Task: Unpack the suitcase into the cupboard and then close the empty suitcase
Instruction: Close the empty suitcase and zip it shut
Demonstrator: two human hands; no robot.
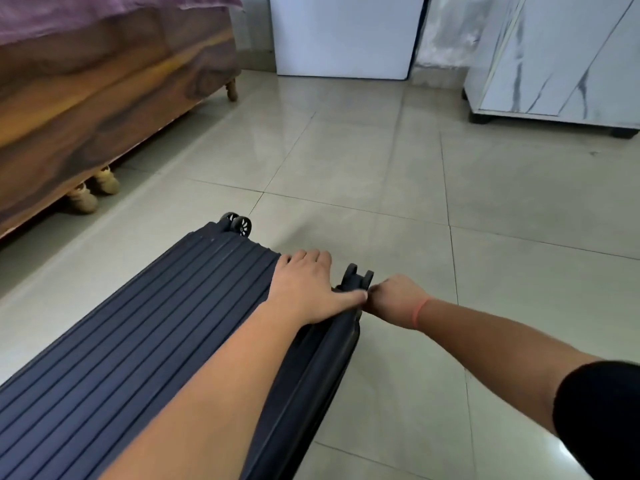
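A dark blue ribbed suitcase (138,341) lies flat on the tiled floor with its lid down and its wheels (239,223) pointing away from me. My left hand (308,289) rests on the far right corner of the lid, fingers spread over the edge. My right hand (391,299) is at the suitcase's right side by the near wheel (356,277), fingers curled and pinching something small at the seam, probably the zip pull, which is hidden. The marble-patterned cupboard (561,57) stands at the back right with its doors closed.
A wooden bed (104,91) with a purple cover runs along the left, with a pair of tan shoes (93,192) under it. A white appliance (343,36) stands against the back wall. Glossy floor tiles (398,174) stretch between the suitcase and the cupboard.
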